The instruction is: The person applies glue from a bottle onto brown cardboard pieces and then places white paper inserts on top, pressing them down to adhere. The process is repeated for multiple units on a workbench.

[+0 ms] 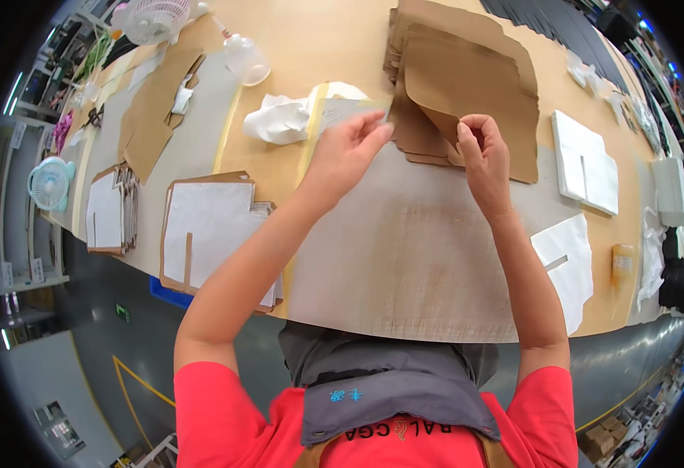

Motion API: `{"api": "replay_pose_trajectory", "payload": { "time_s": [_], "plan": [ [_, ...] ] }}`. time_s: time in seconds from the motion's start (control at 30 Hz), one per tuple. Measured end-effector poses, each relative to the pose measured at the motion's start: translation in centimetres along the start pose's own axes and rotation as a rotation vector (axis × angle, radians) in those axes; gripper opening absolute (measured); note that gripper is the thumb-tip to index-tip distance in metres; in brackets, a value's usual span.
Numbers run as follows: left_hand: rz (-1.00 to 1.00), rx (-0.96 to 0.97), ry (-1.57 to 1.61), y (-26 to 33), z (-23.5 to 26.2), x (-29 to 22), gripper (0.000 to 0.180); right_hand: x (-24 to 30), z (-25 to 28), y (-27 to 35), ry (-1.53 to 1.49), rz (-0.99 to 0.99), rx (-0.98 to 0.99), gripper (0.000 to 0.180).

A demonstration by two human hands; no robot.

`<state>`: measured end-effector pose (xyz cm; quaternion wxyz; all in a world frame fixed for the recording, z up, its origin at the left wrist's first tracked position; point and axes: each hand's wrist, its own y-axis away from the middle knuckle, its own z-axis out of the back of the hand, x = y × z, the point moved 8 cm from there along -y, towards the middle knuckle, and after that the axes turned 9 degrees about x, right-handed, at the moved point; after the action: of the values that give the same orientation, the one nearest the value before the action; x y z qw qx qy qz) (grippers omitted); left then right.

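Observation:
A tall stack of brown sheets (467,70), like leather or thick paper, lies at the far middle of the table. My right hand (485,164) pinches the near edge of the top sheet between thumb and fingers, and that edge is lifted and curls up. To the left of the stack, my left hand (350,152) hangs over the table with thumb and fingers slightly apart, and I see nothing held in it. Beyond the left hand lies a crumpled white cloth (278,119), beside a grey card (336,111) with handwriting on it.
Brown-edged white cut pieces (205,218) are piled at the left, near a smaller pile (106,212). A squeeze bottle (245,59) and fans (50,184) stand at the far left. White sheets (584,160) and a yellow tape roll (622,264) lie on the right.

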<state>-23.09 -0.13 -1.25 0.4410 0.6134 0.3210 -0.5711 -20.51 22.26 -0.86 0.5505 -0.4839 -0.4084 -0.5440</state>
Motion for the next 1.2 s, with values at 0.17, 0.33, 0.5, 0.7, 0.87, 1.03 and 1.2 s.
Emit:
{"api": "replay_pose_trajectory", "payload": {
  "time_s": [0.17, 0.33, 0.5, 0.7, 0.87, 1.03, 1.2],
  "plan": [
    [0.145, -0.041, 0.354, -7.0, -5.0, -2.3, 0.048, 3.5, 1.1, 2.8, 0.399, 0.537, -0.1, 0.009],
    [-0.213, -0.117, -0.319, -9.4, -6.3, -4.3, 0.026, 3.5, 1.9, 5.9, 0.525, 0.556, -0.03, 0.027],
    [-0.489, -0.004, -0.379, -2.4, -9.2, -11.0, 0.029, 3.9, 12.4, 7.2, 0.397, 0.245, -0.341, 0.053],
    [-0.499, 0.253, -0.027, 7.6, -9.2, -13.7, 0.029, 2.6, 13.9, 6.0, -0.014, 0.029, 0.03, 0.072],
    [-0.246, 0.284, 0.388, 11.2, -7.4, -8.2, 0.034, -0.7, 10.9, 11.1, -0.364, -0.261, 0.333, 0.041],
    [0.056, 0.208, 0.296, 12.1, -7.0, -1.2, 0.058, -0.6, 12.1, 16.1, -0.163, -0.389, 0.21, 0.029],
    [0.041, 0.039, -0.462, 12.5, -6.4, 2.6, 0.085, -2.0, 11.3, 18.5, 0.48, -0.307, 0.086, 0.034]
  ]
}}
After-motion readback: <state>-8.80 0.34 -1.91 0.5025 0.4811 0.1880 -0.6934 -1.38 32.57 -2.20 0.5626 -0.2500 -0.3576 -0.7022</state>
